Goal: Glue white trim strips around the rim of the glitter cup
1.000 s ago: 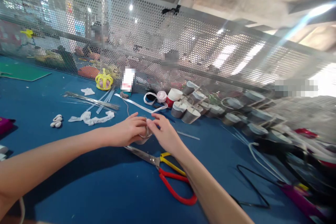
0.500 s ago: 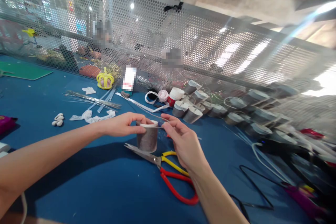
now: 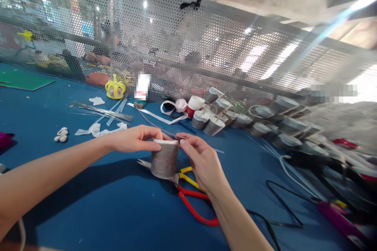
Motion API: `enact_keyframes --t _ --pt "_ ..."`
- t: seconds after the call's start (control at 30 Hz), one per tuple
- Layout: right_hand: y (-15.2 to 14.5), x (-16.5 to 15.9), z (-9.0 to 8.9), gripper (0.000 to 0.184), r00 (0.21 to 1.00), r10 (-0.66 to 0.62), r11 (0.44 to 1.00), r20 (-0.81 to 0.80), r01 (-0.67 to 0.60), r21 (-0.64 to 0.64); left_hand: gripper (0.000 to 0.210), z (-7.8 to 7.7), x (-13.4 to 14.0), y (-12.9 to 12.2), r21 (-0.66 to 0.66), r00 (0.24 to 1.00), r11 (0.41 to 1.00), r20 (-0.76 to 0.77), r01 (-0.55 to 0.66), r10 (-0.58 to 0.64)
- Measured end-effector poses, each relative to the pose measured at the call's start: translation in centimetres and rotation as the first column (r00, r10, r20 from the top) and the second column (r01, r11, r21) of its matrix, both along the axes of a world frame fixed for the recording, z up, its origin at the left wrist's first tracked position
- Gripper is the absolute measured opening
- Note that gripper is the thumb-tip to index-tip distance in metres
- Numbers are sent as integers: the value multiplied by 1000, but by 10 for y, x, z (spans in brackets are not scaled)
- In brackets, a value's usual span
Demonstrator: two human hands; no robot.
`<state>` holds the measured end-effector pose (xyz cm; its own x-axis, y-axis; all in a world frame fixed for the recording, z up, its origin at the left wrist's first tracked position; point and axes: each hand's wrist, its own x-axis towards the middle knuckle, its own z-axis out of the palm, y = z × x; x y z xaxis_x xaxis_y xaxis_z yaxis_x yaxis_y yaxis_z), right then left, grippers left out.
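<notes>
A small grey cylindrical cup [image 3: 163,160] with a white rim is gripped at its top edge by my left hand [image 3: 141,139], thumb outside and fingers toward the inside. At the right of the rim, my right hand [image 3: 200,153] pinches a thin grey-brown cord [image 3: 150,123], which trails back to a small bundle near the phone. A dark bit shows at the fingertips, too small to name. Scissors [image 3: 194,194] with one yellow and one red handle lie just under and behind the cup, their blades partly hidden by it.
Silvery wires [image 3: 101,110], white lace pieces [image 3: 97,130] and a yellow crown [image 3: 115,88] lie at back left. A phone [image 3: 142,86] leans by the perforated screen [image 3: 165,35]. Many similar grey cups [image 3: 214,125] lie back right. A black cable [image 3: 284,204] crosses the right side.
The cup has come slightly nearer and now covers more of the scissor blades. My right hand has moved closer to the rim. The whole view has shifted a little.
</notes>
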<state>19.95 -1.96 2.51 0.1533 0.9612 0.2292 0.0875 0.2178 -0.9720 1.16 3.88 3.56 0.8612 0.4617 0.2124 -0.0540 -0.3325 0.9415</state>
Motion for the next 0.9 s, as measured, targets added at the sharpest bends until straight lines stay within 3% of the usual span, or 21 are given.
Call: enact_keyframes --t 0.2,0.63,0.77,0.9 --pt "-2 0 2 16 992 73 995 -104 -79 -61 11 0 -1 2 -72 995 994 55 84 -80" --pt "2 9 0 19 946 259 952 -194 -284 -112 13 -3 -3 7 -90 984 987 131 133 -120" --pt "4 11 0 19 937 303 938 -174 -325 -118 13 -6 -3 12 -47 988 993 113 112 -107" --pt "6 12 -2 20 966 255 962 -51 -258 -87 14 -13 -4 19 2 998 999 48 42 -42"
